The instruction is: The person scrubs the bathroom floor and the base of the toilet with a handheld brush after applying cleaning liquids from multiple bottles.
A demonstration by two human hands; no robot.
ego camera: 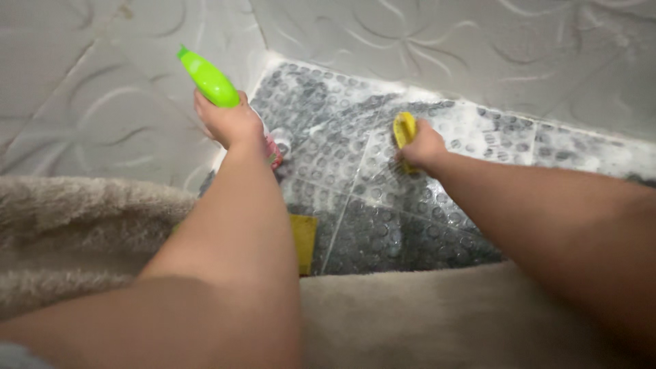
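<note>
1. Left hand [231, 123]: fingers wrapped tight round a spray bottle [210, 80], lime-green trigger head, nozzle pointing up-left; pink/white body mostly hidden below the hand. Held above the floor's left edge, close to the wall.
2. Right hand [424, 147]: fingers closed over a yellow scrub brush [404, 128], pressed flat on the floor; only the brush's upper end shows.
3. Floor [383, 225]: dark tiles w/ round pebble pattern, wet; white foam along the far edge and across the upper tiles. Brush sits approx. mid-floor, near the far wall.
4. Wall tiles [478, 48]: pale grey, embossed swirl/flower relief, at left and back.
5. Yellow item [303, 242]: flat, rectangular, on the floor below the left forearm; kind can't tell.
6. Beige fuzzy fabric [82, 219]: foreground left and btm, overlapping the floor's near edge.
</note>
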